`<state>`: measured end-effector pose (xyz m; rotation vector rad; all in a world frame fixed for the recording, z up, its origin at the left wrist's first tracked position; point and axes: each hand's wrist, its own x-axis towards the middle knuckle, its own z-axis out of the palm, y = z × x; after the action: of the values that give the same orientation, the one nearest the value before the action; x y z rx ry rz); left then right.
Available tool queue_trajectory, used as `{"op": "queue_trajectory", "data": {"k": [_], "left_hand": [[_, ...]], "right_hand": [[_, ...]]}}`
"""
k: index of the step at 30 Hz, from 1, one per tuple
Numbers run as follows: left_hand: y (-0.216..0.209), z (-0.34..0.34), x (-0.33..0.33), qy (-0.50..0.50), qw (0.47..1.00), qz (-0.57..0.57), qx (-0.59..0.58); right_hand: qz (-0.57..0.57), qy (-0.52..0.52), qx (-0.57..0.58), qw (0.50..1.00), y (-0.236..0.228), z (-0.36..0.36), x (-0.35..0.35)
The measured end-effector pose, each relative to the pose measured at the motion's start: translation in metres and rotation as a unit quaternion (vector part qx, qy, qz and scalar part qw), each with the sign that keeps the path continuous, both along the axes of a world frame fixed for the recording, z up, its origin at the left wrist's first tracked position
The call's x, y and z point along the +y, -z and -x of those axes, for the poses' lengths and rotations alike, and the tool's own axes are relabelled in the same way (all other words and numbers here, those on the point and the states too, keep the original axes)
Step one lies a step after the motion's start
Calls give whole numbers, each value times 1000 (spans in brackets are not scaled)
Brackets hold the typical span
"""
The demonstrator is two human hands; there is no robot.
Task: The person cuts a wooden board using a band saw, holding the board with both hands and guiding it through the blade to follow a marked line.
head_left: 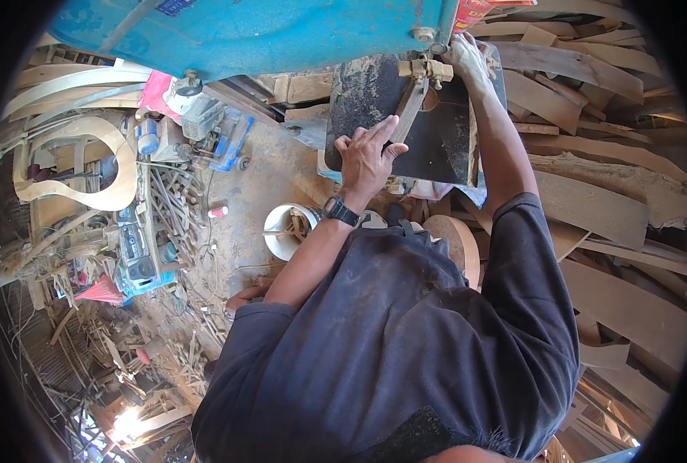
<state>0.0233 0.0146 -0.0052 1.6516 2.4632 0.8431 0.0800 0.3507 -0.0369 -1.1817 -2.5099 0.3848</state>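
A narrow strip of wood [412, 110] lies on the dark, worn table [362, 89] of a blue machine that looks like a bandsaw [281, 35]. Its far end is beneath a brass-coloured guide block [427, 70]. My left hand [368, 154], with a black watch at the wrist, holds the near end, thumb on one side and fingers along the other. Beyond the guide, my right hand [468, 60] reaches to the table's far right, close to the machine's upright. Its fingertips are partly hidden there, and I cannot make out what they touch.
Stacked curved boards [590, 185] crowd the right side. A white bucket [283, 245] with wood offcuts stands left of my forearm. Further left are a cut-out wooden frame [119, 181], a blue tool-like object [234, 143] and scrap wood [135, 370] on the floor.
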Motion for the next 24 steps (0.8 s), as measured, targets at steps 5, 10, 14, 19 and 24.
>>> {"op": "queue_trajectory", "data": {"k": [5, 10, 14, 19, 24], "left_hand": [[0, 0, 1, 0, 1000, 0, -3], [0, 1, 2, 0, 1000, 4, -4], [2, 1, 4, 0, 1000, 4, 2], [1, 1, 8, -6, 1000, -1, 11], [3, 6, 13, -3, 1000, -26, 6]], "right_hand": [[11, -3, -28, 1000, -3, 1, 4], [0, -2, -32, 999, -4, 0, 4], [5, 4, -49, 999, -7, 1, 5], [10, 2, -35, 999, -8, 0, 4], [25, 3, -46, 999, -6, 4, 6]]}}
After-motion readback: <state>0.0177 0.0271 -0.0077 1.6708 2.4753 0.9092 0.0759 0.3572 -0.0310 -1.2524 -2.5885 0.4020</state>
